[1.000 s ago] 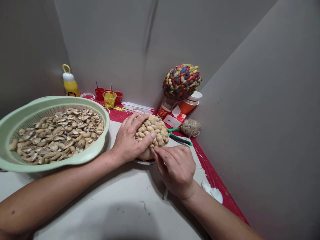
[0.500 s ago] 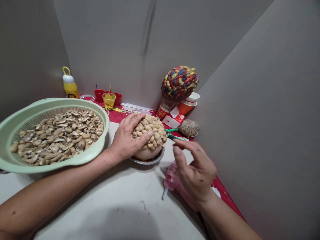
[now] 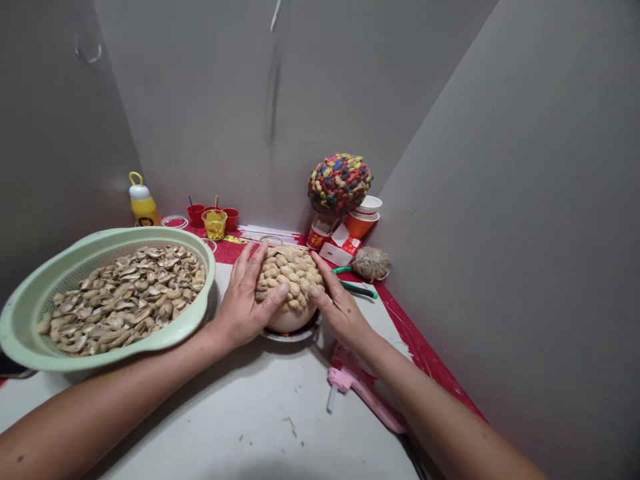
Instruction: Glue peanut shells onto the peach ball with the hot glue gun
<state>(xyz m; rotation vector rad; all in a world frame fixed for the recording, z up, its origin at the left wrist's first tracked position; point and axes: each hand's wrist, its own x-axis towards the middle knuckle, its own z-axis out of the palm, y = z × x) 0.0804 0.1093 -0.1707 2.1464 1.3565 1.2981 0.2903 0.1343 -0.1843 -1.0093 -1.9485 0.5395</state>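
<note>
A ball covered in peanut shells (image 3: 289, 275) stands on a small metal dish (image 3: 295, 333) in the middle of the table. My left hand (image 3: 243, 301) cups its left side, thumb across the front. On the ball's right side rests my right hand (image 3: 336, 299), fingers pressed against the shells. Both hands grip the ball between them. A pale green colander (image 3: 30, 320) full of peanut shell halves sits just left of my left forearm.
A pink glue gun (image 3: 356, 387) lies under my right forearm. Behind are green-handled pliers (image 3: 356, 287), a twine ball (image 3: 371, 263), a painted shell ball (image 3: 340, 182) on paper cups, paint cups (image 3: 215, 223) and a yellow bottle (image 3: 143, 207). Grey walls close the corner.
My right hand left the ball's lower front, swung out over the glue gun, then came back onto the ball's right side. The view tilted up slightly.
</note>
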